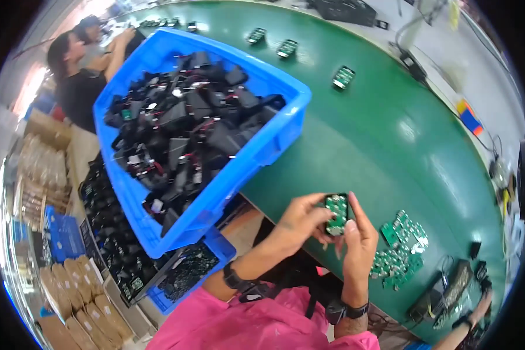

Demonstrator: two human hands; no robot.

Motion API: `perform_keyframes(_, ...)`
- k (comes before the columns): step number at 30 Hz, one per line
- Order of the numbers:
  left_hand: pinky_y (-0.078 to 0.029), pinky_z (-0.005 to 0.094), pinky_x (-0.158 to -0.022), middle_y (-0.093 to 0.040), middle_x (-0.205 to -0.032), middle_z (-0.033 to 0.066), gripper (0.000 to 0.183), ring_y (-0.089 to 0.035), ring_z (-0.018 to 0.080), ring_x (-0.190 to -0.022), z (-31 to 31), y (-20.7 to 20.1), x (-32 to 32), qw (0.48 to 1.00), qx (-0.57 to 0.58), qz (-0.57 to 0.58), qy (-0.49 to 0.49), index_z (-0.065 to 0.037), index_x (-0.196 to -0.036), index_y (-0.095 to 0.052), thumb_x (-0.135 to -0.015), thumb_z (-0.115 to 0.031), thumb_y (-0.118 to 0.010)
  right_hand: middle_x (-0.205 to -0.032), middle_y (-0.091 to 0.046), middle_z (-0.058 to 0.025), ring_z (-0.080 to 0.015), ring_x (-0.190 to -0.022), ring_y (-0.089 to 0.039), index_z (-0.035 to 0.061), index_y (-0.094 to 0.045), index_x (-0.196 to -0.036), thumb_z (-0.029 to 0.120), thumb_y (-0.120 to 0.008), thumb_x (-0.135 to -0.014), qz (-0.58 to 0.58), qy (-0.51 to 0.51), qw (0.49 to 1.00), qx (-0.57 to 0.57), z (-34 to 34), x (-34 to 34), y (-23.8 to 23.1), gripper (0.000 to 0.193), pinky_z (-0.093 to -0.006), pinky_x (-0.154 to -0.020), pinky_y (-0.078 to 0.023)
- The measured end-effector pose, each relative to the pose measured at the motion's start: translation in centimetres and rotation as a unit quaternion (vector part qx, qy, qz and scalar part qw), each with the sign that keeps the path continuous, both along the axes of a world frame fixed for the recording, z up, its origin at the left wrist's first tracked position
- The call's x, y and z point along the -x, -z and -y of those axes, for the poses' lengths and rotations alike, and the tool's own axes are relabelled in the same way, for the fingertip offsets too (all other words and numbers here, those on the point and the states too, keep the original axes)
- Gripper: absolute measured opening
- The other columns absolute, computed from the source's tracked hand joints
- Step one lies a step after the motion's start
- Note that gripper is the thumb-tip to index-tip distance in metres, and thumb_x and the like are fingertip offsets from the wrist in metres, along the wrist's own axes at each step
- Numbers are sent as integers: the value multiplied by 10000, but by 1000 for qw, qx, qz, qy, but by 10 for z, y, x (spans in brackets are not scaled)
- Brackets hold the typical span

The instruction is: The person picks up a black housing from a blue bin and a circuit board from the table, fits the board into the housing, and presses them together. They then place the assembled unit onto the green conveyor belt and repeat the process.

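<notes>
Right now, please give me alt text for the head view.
A left hand and right hand hold a black-framed circuit board at a green table. A blue bin heaped with black parts stands left; loose circuit boards lie clustered right.

Left hand and right hand hold a dark-rimmed green circuit board over a green table, loose green boards lie heaped near the right hand, a blue bin full of black parts stands at left
</notes>
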State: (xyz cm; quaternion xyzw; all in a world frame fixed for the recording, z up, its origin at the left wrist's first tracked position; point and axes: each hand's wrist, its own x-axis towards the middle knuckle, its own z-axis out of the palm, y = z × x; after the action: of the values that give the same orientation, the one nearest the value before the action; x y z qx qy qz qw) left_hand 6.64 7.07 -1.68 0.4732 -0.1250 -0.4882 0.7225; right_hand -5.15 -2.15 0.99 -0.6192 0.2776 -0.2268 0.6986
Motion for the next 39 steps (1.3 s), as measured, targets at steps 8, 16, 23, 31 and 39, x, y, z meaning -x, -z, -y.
perform_keyframes(8, -536, 256, -495, -668, -743, 142, 311, -675, 201, -581, 5, 19, -8, 945, 2, -313, 93, -6, -1020, -564, -981, -296, -459, -683, -497, 40, -33, -607, -431, -18, -505, -1393, 43, -633, -881, 27, -34, 999, -1, 10, 19, 9, 531, -192, -570, -353)
perform_keyframes(16, -527, 289, -530, -636, -808, 127, 244, -626, 195, -578, 8, 1, 0, 960, -14, -264, 91, -55, -1052, -539, -961, -281, -520, -679, -486, 61, -28, -613, -415, -29, -495, -1395, 28, -636, -882, 22, -28, 999, 3, 9, 26, -5, 535, -191, -568, -351)
perform_keyframes(23, -512, 263, -478, -635, -902, 96, 295, -605, 118, -586, 75, 10, -32, 983, -79, 166, -28, -32, -1233, -476, -979, -180, -487, -627, -542, -15, -79, -539, -465, -86, -490, -1362, 93, -658, -875, -82, 26, 989, 118, 1, 16, 36, 546, -254, -524, -399)
perform_keyframes(31, -537, 352, -524, -636, -690, 160, 157, -665, 243, -532, 233, 31, -122, 899, -32, 435, -39, 17, -1019, -632, -915, -59, -544, -684, -570, -103, -311, -639, -571, 43, -657, -1036, 138, -700, -826, -65, -18, 894, 443, -31, 27, 61, 235, -430, -602, -451)
perform_keyframes(39, -540, 342, -502, -639, -630, 150, 159, -690, 235, -531, 267, 32, -161, 876, -107, 470, -16, 46, -907, -641, -942, -84, -558, -647, -533, -82, -279, -593, -549, 36, -663, -996, 76, -707, -806, 33, -13, 923, 383, -24, 31, 61, 199, -391, -575, -438)
